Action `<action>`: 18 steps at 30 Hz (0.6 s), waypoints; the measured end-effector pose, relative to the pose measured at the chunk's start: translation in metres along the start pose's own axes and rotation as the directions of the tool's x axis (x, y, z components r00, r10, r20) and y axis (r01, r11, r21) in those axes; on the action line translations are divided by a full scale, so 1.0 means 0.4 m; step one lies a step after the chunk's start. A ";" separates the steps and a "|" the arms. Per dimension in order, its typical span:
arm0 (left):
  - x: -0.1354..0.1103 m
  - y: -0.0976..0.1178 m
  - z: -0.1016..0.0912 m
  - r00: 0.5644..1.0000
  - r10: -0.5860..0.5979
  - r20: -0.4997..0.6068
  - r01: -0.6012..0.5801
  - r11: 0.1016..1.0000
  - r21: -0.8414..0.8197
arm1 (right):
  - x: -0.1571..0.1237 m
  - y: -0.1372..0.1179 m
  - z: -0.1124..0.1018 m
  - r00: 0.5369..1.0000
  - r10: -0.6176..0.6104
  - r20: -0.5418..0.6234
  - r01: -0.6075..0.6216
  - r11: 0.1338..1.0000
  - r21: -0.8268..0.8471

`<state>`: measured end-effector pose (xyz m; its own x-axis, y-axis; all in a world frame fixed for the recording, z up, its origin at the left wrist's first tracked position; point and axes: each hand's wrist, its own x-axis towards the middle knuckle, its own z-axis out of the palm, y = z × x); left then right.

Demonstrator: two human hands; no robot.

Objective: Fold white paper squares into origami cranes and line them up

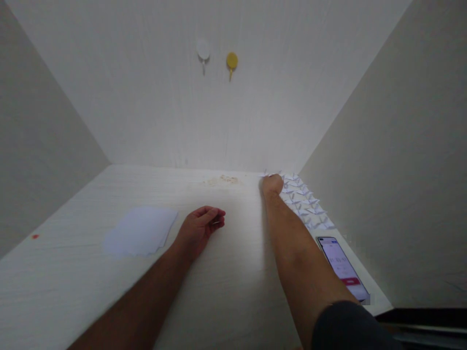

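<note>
Stretched to the far edge of the table, my right hand (pixel 273 183) is closed at a small folded white paper crane (pixel 270 173), whose pointed tips show beyond the knuckles; the fingertips themselves are hidden. Beside that hand, several paper cranes (pixel 304 201) stand close together in rows along the right wall. My left hand (pixel 199 226) hovers over the middle of the table, fingers curled in and thumb against them, with nothing visible in the grasp. To its left lies a loose stack of white paper sheets (pixel 142 231).
A phone (pixel 343 267) with a lit screen lies near the right edge, beside my right forearm. Walls enclose the table at the back and both sides. One white hook (pixel 203 51) and one yellow hook (pixel 231 61) are on the back wall. A worn patch (pixel 228 179) marks the far tabletop.
</note>
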<state>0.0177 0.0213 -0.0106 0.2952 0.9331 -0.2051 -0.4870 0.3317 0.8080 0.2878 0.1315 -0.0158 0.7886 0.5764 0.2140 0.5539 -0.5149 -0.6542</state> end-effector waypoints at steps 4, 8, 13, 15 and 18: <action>0.001 -0.001 0.000 1.000 0.006 0.017 -0.006 1.000 0.000 | -0.066 -0.004 -0.006 0.999 -0.031 0.015 0.030 0.999 0.022; 0.004 -0.005 -0.006 0.999 0.020 0.031 -0.020 1.000 0.008 | -0.139 -0.012 -0.021 0.997 -0.071 0.037 0.070 0.997 0.043; -0.003 -0.004 -0.001 0.998 0.048 0.036 -0.050 0.998 0.041 | -0.205 -0.010 -0.059 0.992 -0.103 0.077 0.097 0.993 0.073; -0.011 -0.004 0.006 0.997 0.059 0.042 -0.061 0.997 0.040 | -0.243 0.000 -0.068 0.987 -0.111 0.116 0.100 0.990 0.098; -0.018 -0.008 0.014 0.996 0.060 0.059 -0.061 0.998 0.025 | -0.318 0.024 -0.072 0.976 -0.128 0.175 0.084 0.967 0.240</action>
<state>0.0217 0.0126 -0.0086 0.3137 0.9415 -0.1233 -0.4835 0.2701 0.8326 0.2003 0.0349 -0.0285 0.6519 0.7400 0.1657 0.5381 -0.2975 -0.7886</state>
